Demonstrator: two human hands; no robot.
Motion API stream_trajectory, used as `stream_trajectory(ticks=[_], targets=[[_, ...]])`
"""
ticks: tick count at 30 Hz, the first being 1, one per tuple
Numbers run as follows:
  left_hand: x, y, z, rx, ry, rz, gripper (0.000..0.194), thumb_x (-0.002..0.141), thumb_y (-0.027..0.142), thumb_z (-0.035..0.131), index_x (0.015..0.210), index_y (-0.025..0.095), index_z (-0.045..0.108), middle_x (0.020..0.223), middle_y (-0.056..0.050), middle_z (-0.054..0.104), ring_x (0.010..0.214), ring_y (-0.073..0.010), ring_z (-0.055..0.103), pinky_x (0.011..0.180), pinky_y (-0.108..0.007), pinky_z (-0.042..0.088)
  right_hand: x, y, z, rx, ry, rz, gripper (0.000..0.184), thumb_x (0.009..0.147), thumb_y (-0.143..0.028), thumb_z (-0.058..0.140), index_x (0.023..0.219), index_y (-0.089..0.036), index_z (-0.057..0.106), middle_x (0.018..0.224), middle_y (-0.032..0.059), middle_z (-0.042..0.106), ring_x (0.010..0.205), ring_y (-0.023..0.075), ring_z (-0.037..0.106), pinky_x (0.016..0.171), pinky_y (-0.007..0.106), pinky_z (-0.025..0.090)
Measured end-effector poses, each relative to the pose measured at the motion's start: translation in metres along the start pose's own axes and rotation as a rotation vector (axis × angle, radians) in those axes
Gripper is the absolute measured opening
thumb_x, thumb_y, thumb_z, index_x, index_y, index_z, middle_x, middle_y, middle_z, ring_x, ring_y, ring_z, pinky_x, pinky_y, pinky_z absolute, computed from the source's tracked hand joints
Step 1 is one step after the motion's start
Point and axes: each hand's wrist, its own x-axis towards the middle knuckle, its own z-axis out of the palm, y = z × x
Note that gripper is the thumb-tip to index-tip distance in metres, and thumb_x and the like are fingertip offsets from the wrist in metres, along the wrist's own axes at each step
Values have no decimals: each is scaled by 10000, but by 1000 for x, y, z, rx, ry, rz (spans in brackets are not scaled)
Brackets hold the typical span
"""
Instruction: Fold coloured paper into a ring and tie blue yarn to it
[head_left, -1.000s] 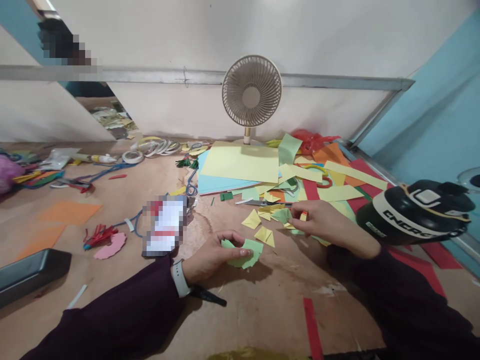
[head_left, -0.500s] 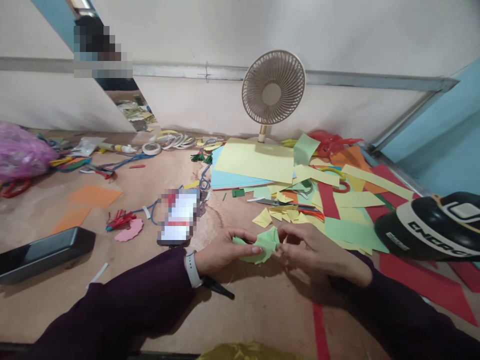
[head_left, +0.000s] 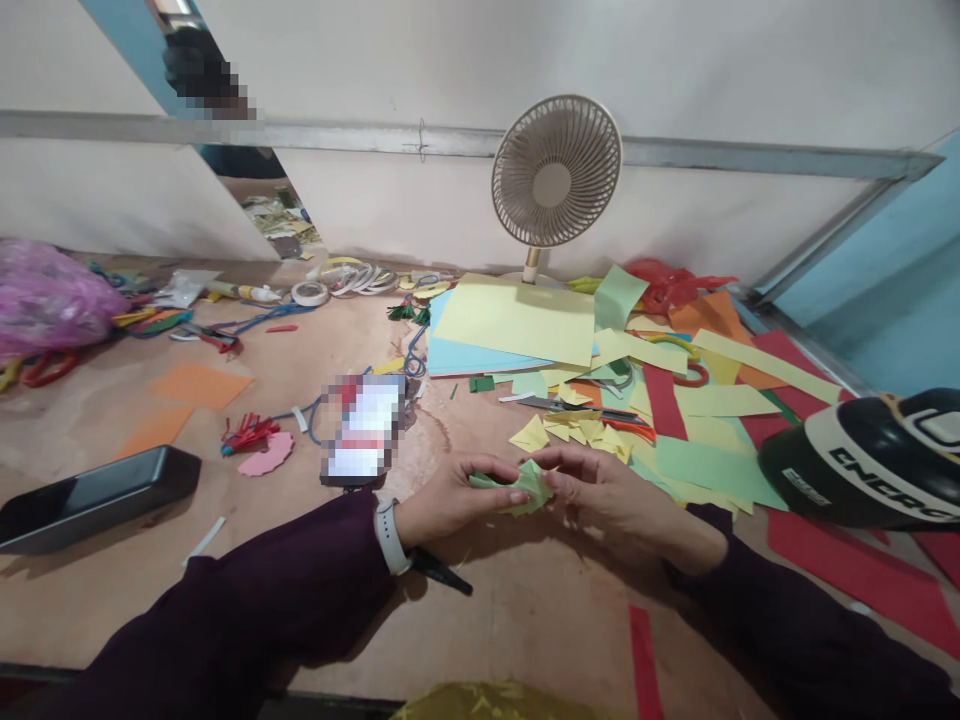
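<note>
A small piece of light green paper [head_left: 534, 485], creased and with a jagged edge, is held up between both hands above the table. My left hand [head_left: 461, 495] pinches its left side, thumb in front and fingers behind. On its right side, my right hand [head_left: 600, 490] grips the edge between thumb and fingertips; its other fingers curl behind. Small yellow paper pieces [head_left: 574, 430] lie just beyond my hands, beside a utility knife [head_left: 607, 412]. A dark pen-like object [head_left: 444, 572] rests on the table below my left wrist.
A phone [head_left: 366, 430] lies left of centre, near a pink scalloped paper [head_left: 266, 455]. Behind are stacked sheets [head_left: 517, 315] and a fan [head_left: 555, 180]. Coloured strips and a large black bottle [head_left: 862, 460] fill the right. A black case [head_left: 101, 497] sits at left.
My right hand has moved slightly left, closer to my left hand. The green paper now looks more folded together, with less of it showing. The camera view has shifted a little.
</note>
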Motion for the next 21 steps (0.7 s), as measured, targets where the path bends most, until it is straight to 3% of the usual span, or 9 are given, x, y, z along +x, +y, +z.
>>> stream_trajectory(ticks=[4,8,14,17,21], targets=[[0,2,1,57,-13,124,209,718,328,788,851,168,779,1000,-103,740,915,-222,676,827,-307,520,2,2,0,116,37,40,440,731,-469,761,1024,-168,629,726,5,639,546,91,543,489,207,404],[1,5,1,109,-25,204,154,764,283,753,888,198,782,1087,-93,723,1035,-234,657,948,-343,491,3,1,-1,45,159,-96,371,716,-450,774,924,-172,643,805,34,678,680,151,628,594,266,497],[-1,3,0,154,-52,237,207,828,268,688,1004,190,763,1043,-111,740,974,-233,686,902,-342,521,-4,-11,-5,-414,348,-457,150,833,-352,680,864,-206,699,865,52,707,789,184,649,694,305,513],[-3,0,-1,219,-29,260,221,834,274,681,1016,175,758,973,-109,755,883,-217,704,821,-313,544,-10,-16,-6,-633,352,-706,80,868,-255,640,899,-223,707,844,50,719,794,184,661,731,315,519],[-3,-1,-1,277,26,311,211,836,259,678,1017,181,752,964,-92,757,862,-197,703,793,-280,540,-15,-19,-6,-793,353,-868,94,890,-231,616,955,-230,684,842,51,722,793,181,668,710,305,532]])
